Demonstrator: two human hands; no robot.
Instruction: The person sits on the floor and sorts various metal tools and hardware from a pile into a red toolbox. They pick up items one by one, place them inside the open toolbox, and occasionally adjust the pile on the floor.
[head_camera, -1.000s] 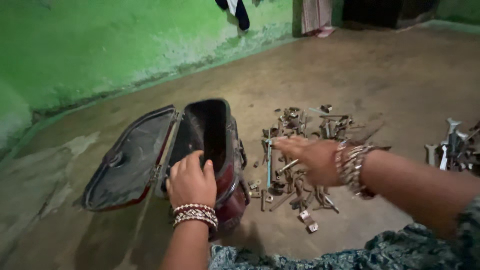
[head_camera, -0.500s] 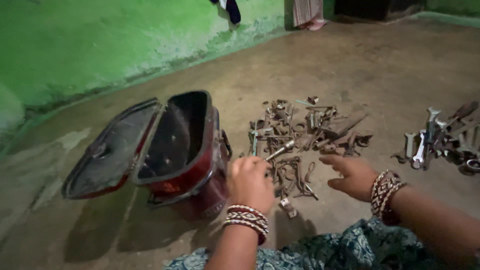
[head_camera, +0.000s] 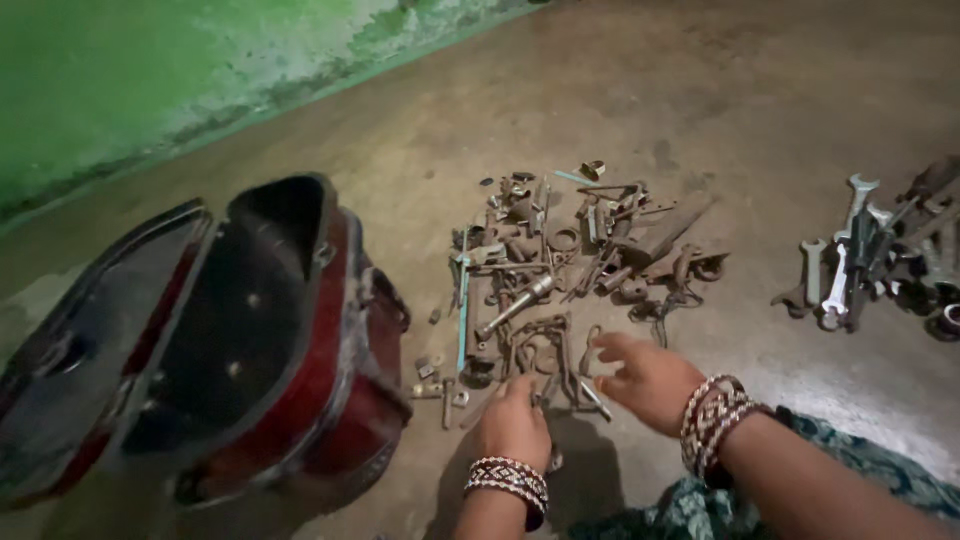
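While the red toolbox (head_camera: 300, 350) stood open, my left hand (head_camera: 515, 425) had left its rim, and both it and my right hand (head_camera: 648, 380) reached, fingers spread, over the rusty pile (head_camera: 570, 270).

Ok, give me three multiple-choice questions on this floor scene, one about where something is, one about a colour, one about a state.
1. Where does the pile of rusty metal parts lie?
A. inside the box
B. on the floor right of the box
C. on a table

2. What colour is the wall?
A. green
B. white
C. blue

3. How is the red metal box?
A. shut
B. open, lid swung back
C. upside down

Answers: 1 B, the parts spread on bare floor beside the box. 2 A, the paint is green. 3 B, its dark inside shows.
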